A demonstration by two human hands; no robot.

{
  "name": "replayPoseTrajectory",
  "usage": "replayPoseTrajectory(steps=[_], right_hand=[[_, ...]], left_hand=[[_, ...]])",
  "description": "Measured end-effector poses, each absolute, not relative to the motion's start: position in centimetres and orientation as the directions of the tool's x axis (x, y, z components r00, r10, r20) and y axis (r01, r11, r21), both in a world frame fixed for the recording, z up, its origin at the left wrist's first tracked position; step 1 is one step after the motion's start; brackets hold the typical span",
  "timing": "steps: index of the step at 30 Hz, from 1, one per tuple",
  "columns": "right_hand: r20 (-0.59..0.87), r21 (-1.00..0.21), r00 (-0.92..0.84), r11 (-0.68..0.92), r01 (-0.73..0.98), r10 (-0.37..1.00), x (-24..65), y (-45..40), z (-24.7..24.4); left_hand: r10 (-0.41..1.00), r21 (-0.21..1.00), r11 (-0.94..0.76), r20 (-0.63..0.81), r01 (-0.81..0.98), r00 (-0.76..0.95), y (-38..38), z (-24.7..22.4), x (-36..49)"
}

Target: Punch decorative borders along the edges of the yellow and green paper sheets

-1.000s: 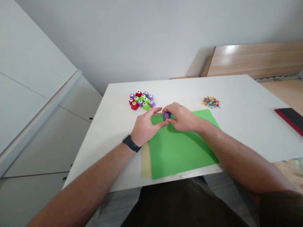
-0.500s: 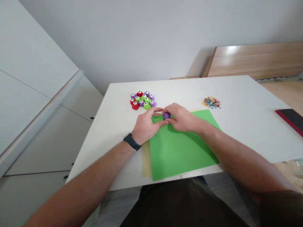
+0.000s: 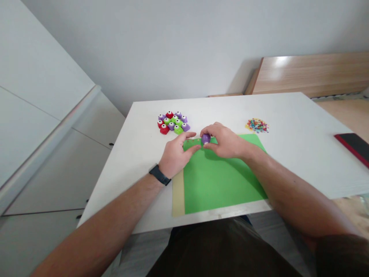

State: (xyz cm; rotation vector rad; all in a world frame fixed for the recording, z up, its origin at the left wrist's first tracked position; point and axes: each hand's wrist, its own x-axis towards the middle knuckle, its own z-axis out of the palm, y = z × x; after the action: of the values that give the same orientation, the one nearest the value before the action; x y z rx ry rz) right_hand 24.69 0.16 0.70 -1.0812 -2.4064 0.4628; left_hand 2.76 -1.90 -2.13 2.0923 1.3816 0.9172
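My right hand [image 3: 226, 141] is closed around a small purple craft punch [image 3: 205, 139], held between thumb and fingers at the top edge of a green sheet of paper [image 3: 221, 184]. Whether the punch touches the paper's edge I cannot tell. My left hand [image 3: 177, 153] is open, its thumb and fingers apart with nothing between them, over the sheet's upper left corner. Several small pale holes or spots show along the top edge between the two hands. Beneath the green sheet lies a pale yellow sheet [image 3: 178, 192], showing at the left.
A cluster of red, green and purple punches [image 3: 172, 124] with white tops stands on the white table [image 3: 121, 161], beyond my left hand. Farther right lies a pile of multicoloured confetti [image 3: 257, 125]. A black, red-edged flat object [image 3: 354, 144] rests at the right edge.
My left hand has come away from the purple punch. My right hand has turned the punch and moved it slightly right. The green sheet's near edge has shifted a little away from me.
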Motion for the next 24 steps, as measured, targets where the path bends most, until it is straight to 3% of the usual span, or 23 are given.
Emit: replayPoseTrajectory(steps=[24], right_hand=[[0.149, -0.486, -0.572, 0.563, 0.668, 0.807, 25.57, 0.33, 1.45]], left_hand=[[0.925, 0.692, -0.377, 0.314, 0.616, 0.214, -2.31, -1.82, 2.80]])
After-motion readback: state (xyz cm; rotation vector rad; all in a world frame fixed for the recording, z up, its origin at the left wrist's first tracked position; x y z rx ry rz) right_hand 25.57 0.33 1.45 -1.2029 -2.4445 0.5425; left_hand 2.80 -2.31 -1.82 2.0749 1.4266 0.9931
